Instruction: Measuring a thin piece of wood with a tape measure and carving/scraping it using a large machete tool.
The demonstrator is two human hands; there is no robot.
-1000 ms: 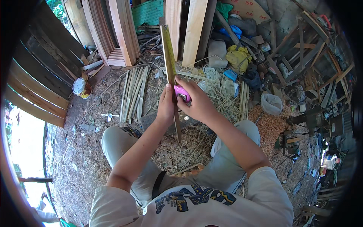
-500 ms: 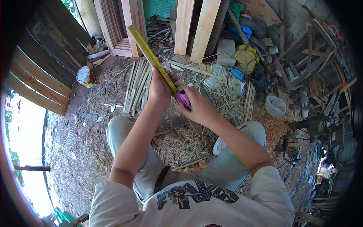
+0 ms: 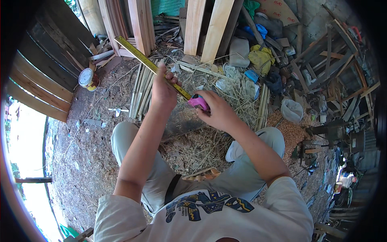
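A pink tape measure [image 3: 198, 103] sits in my right hand [image 3: 217, 109], whose fingers wrap round its case. From it the yellow blade [image 3: 139, 55] runs out stiffly up and to the left, its free end in the air before the upright planks. My left hand [image 3: 164, 89] is closed round the blade partway along, with the thumb on top. Below my hands a dark wooden board [image 3: 183, 120] lies on the littered ground between my bent knees.
Thin wood strips [image 3: 142, 90] lie left of my hands. Tall planks [image 3: 217, 30] stand ahead. A paint can [image 3: 88, 80] is at the left; a yellow cloth [image 3: 261, 59], a white bucket [image 3: 292, 111], sawdust [image 3: 286, 133] and a scrap wood pile [image 3: 334, 60] are at the right.
The blade has swung to the left and lower, and more of it shows between my hands. My left hand has shifted slightly left, my right hand slightly right with the case.
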